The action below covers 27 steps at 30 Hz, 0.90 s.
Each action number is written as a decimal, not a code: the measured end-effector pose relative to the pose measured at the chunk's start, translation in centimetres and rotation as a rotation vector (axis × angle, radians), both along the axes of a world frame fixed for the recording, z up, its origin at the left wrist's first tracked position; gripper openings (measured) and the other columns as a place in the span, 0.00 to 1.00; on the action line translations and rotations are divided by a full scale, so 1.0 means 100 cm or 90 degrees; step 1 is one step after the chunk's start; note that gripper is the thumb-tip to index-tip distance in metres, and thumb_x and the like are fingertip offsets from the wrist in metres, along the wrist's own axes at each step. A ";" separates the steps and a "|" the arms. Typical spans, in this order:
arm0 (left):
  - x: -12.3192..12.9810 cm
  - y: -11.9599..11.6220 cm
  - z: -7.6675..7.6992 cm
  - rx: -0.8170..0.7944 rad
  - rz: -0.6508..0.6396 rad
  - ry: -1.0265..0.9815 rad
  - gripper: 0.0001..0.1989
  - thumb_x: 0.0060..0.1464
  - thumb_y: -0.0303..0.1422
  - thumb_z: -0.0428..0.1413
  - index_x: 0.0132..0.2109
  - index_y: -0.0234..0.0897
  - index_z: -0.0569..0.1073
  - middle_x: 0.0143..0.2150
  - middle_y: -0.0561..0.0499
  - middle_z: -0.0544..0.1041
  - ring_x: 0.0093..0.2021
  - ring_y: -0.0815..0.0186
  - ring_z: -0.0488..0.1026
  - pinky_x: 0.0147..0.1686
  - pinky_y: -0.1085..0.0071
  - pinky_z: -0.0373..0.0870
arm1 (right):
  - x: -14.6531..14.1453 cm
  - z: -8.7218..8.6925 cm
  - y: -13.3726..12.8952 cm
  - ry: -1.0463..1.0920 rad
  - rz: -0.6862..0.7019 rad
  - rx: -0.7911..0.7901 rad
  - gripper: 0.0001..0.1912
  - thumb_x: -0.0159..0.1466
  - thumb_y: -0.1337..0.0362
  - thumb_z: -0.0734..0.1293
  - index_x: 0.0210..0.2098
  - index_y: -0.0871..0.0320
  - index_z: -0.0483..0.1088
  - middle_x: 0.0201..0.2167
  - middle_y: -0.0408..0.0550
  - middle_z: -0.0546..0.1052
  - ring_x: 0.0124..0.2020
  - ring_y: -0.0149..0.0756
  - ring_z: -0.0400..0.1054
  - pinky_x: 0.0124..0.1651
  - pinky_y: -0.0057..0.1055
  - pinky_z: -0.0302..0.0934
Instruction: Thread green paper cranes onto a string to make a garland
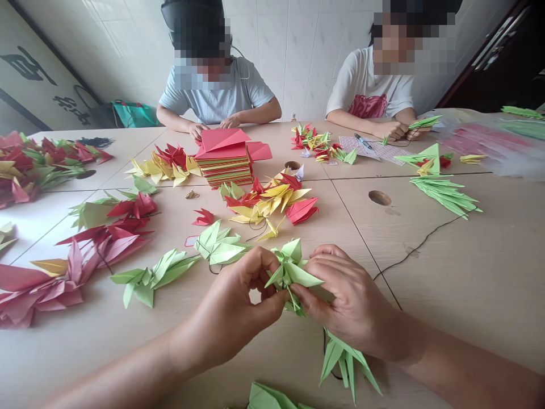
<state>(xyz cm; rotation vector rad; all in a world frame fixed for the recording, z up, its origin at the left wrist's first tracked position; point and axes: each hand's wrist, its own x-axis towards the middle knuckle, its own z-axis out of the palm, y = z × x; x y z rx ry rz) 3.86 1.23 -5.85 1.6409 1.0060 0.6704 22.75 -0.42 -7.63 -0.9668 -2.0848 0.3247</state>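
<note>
Near the front middle of the table, both my hands are closed on a light green folded paper crane point(293, 271). My left hand point(227, 312) pinches its left side between thumb and fingers. From the other side my right hand point(355, 301) grips it, thumb in front and fingers partly hidden behind. Just below the right hand hang green pointed folds point(347, 359) beside a black cord. The cord point(419, 247) also runs across the table to a fan of green folded paper point(445, 194). More green paper cranes point(219, 244) lie to the left of my hands.
Red, yellow and green cranes point(272, 199) lie beyond my hands. A stack of coloured paper point(225, 167) stands behind them. Pink and red cranes point(42, 292) fill the left side. Two people sit opposite, one point(221, 94) by the stack. The table point(477, 295) has round holes point(380, 197).
</note>
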 end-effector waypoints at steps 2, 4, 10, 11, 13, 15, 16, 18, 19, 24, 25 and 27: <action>0.001 0.000 0.000 0.009 0.005 0.006 0.08 0.51 0.23 0.53 0.34 0.40 0.63 0.27 0.59 0.66 0.27 0.73 0.63 0.28 0.75 0.62 | 0.000 -0.001 0.000 -0.003 0.001 0.004 0.13 0.66 0.71 0.62 0.25 0.56 0.56 0.21 0.40 0.58 0.26 0.32 0.54 0.37 0.34 0.55; 0.002 0.000 0.000 0.014 0.008 0.008 0.08 0.51 0.23 0.53 0.34 0.40 0.63 0.27 0.60 0.65 0.26 0.73 0.63 0.27 0.76 0.62 | 0.000 -0.002 0.000 -0.007 0.004 0.006 0.13 0.66 0.71 0.61 0.25 0.56 0.57 0.21 0.40 0.58 0.25 0.31 0.53 0.38 0.34 0.55; 0.003 -0.001 0.000 0.031 0.013 0.013 0.09 0.49 0.21 0.51 0.33 0.40 0.62 0.26 0.60 0.64 0.26 0.74 0.62 0.26 0.77 0.62 | -0.001 -0.004 0.000 -0.017 0.012 0.005 0.14 0.66 0.71 0.61 0.26 0.56 0.55 0.21 0.38 0.56 0.24 0.29 0.49 0.39 0.34 0.54; 0.003 -0.001 0.000 0.034 0.015 0.014 0.09 0.49 0.21 0.51 0.32 0.40 0.62 0.26 0.61 0.64 0.25 0.74 0.62 0.26 0.77 0.61 | -0.001 -0.003 0.000 -0.017 0.013 0.005 0.14 0.66 0.71 0.61 0.25 0.56 0.54 0.21 0.37 0.55 0.24 0.29 0.48 0.39 0.34 0.54; 0.003 -0.002 0.001 0.040 0.016 0.022 0.09 0.48 0.21 0.51 0.32 0.40 0.62 0.25 0.61 0.64 0.25 0.74 0.62 0.26 0.77 0.61 | 0.000 -0.003 0.000 -0.016 0.013 0.005 0.16 0.66 0.71 0.61 0.25 0.55 0.52 0.21 0.37 0.53 0.24 0.29 0.47 0.39 0.34 0.54; 0.003 -0.002 0.001 0.042 0.016 0.036 0.09 0.48 0.21 0.51 0.32 0.40 0.62 0.25 0.61 0.63 0.25 0.73 0.62 0.25 0.76 0.61 | 0.000 -0.003 0.000 -0.019 0.014 0.002 0.16 0.66 0.71 0.61 0.25 0.55 0.52 0.21 0.37 0.53 0.24 0.29 0.47 0.39 0.34 0.54; 0.003 -0.001 0.002 0.040 0.017 0.046 0.08 0.48 0.21 0.51 0.32 0.40 0.62 0.25 0.61 0.63 0.25 0.73 0.63 0.25 0.76 0.61 | 0.000 -0.003 -0.001 -0.020 0.014 0.003 0.15 0.66 0.71 0.61 0.25 0.55 0.53 0.21 0.37 0.53 0.24 0.29 0.47 0.39 0.34 0.54; 0.003 -0.001 0.002 0.039 0.020 0.061 0.08 0.47 0.22 0.51 0.32 0.40 0.62 0.25 0.60 0.63 0.25 0.73 0.63 0.25 0.75 0.62 | -0.001 -0.003 -0.001 -0.023 0.013 0.005 0.15 0.66 0.71 0.61 0.25 0.56 0.53 0.21 0.37 0.54 0.23 0.29 0.47 0.38 0.34 0.54; 0.002 0.000 0.002 0.040 0.022 0.066 0.08 0.47 0.23 0.52 0.32 0.40 0.62 0.25 0.60 0.63 0.24 0.73 0.63 0.25 0.75 0.62 | -0.001 -0.003 -0.001 -0.024 0.012 0.006 0.15 0.65 0.71 0.61 0.25 0.56 0.53 0.20 0.37 0.54 0.23 0.29 0.47 0.38 0.33 0.54; 0.003 -0.001 0.001 0.061 0.019 0.072 0.09 0.45 0.22 0.51 0.31 0.40 0.62 0.24 0.60 0.63 0.24 0.73 0.63 0.24 0.76 0.61 | -0.002 -0.003 -0.001 -0.026 0.011 0.007 0.15 0.65 0.71 0.61 0.24 0.56 0.53 0.20 0.37 0.53 0.23 0.29 0.47 0.39 0.33 0.54; 0.003 -0.002 0.001 0.064 0.018 0.073 0.09 0.45 0.21 0.51 0.31 0.40 0.62 0.24 0.60 0.63 0.24 0.73 0.62 0.24 0.76 0.60 | -0.002 -0.003 -0.001 -0.025 0.014 0.005 0.16 0.65 0.71 0.61 0.24 0.56 0.52 0.20 0.36 0.53 0.23 0.29 0.47 0.39 0.33 0.54; 0.003 -0.002 0.002 0.066 0.016 0.072 0.09 0.45 0.21 0.50 0.31 0.40 0.62 0.24 0.60 0.63 0.24 0.73 0.62 0.23 0.76 0.60 | -0.002 -0.004 0.000 -0.024 0.020 0.006 0.16 0.65 0.71 0.61 0.24 0.56 0.52 0.21 0.36 0.53 0.23 0.28 0.47 0.39 0.33 0.53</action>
